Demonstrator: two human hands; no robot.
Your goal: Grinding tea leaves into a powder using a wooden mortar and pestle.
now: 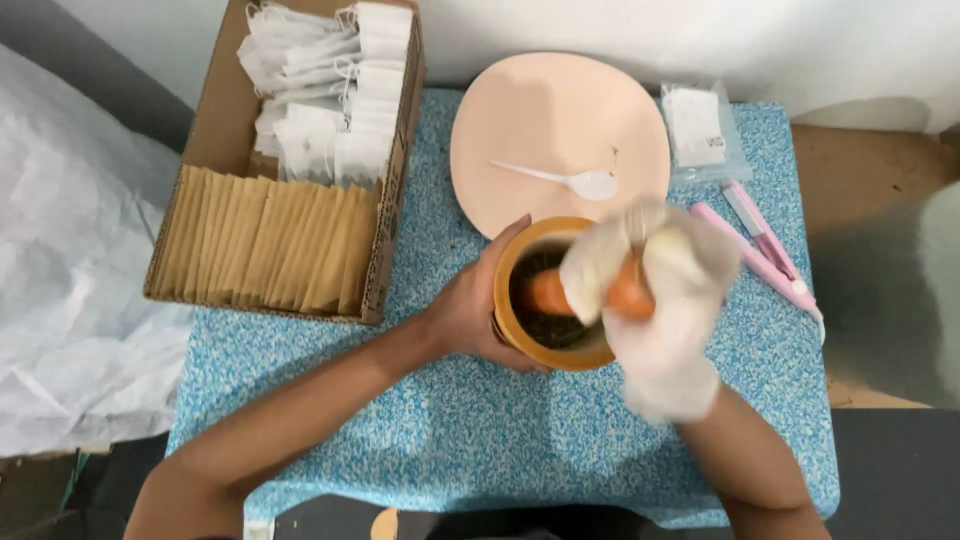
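An orange mortar (512, 330) with dark crushed material inside stands on the blue speckled mat (470, 430). My left hand (470, 310), bare, wraps around the mortar's left side. My right hand (660, 300), in a white glove and blurred by motion, grips an orange pestle (548, 292) whose end reaches down into the mortar.
A pale pink round plate (540, 130) with a white plastic spoon (565, 179) lies behind the mortar. A cardboard box (390, 200) at the left holds white tea bags and brown paper envelopes. A clear packet (697, 125) and a pink sealer tool (765, 255) lie at the right.
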